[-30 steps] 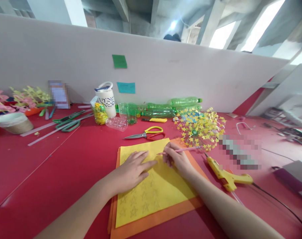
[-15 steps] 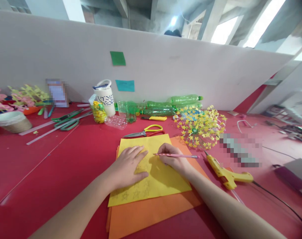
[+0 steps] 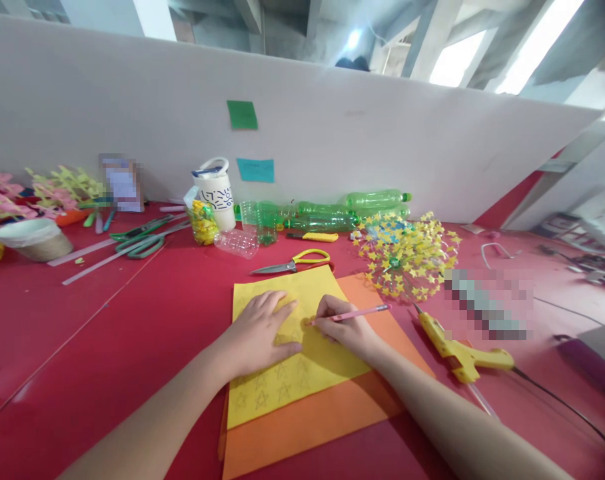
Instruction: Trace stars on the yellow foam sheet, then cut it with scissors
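Note:
A yellow sheet with several pencilled stars on its lower left part lies tilted on top of orange sheets. My left hand rests flat on the yellow sheet, fingers spread. In my right hand a pink pencil is pinched, its tip at the paper just right of my left fingers. Scissors with yellow and red handles lie beyond the sheet's far edge, partly against it. My right palm's underside is hidden.
On the right lie a yellow glue gun with its cord and a bunch of yellow stars. Green plastic bottles, a cutter and a white tumbler stand or lie along the partition. Green-handled scissors are at left.
The yellow sheet has turned counterclockwise over the orange ones, showing more of its stars. The pencil's back end has swung up and left. The whole view has shifted slightly.

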A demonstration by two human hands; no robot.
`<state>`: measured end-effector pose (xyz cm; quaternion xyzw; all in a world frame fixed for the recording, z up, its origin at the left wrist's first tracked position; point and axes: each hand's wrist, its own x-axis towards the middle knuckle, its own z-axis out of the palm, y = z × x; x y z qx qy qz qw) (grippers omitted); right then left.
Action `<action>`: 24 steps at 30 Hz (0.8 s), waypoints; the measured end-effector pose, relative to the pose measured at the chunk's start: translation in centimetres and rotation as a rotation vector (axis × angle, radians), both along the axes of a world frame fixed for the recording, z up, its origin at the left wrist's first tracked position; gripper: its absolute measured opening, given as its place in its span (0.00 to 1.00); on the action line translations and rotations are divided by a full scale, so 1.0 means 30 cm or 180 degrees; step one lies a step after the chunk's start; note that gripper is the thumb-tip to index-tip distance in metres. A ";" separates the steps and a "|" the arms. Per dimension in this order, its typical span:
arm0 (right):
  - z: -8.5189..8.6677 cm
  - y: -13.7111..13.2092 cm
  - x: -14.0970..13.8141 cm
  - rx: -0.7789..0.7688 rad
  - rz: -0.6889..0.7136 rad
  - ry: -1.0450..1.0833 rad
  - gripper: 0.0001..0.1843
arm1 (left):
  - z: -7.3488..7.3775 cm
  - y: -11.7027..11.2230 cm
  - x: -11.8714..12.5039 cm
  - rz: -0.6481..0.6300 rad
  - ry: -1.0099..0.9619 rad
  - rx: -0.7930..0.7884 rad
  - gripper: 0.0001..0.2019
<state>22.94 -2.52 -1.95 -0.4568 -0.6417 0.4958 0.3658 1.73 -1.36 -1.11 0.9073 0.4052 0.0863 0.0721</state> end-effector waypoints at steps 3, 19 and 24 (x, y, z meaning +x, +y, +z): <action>-0.002 -0.002 -0.001 -0.0039 -0.0006 0.0022 0.03 | -0.001 -0.001 -0.002 -0.0014 0.0025 -0.0031 0.32; -0.012 -0.002 -0.001 -0.0081 0.0091 0.0026 0.04 | 0.008 -0.006 0.003 0.0039 0.0049 -0.0148 0.32; -0.012 0.000 -0.006 -0.0004 0.0015 -0.0063 0.04 | 0.001 -0.007 0.003 0.0041 0.0073 -0.0099 0.33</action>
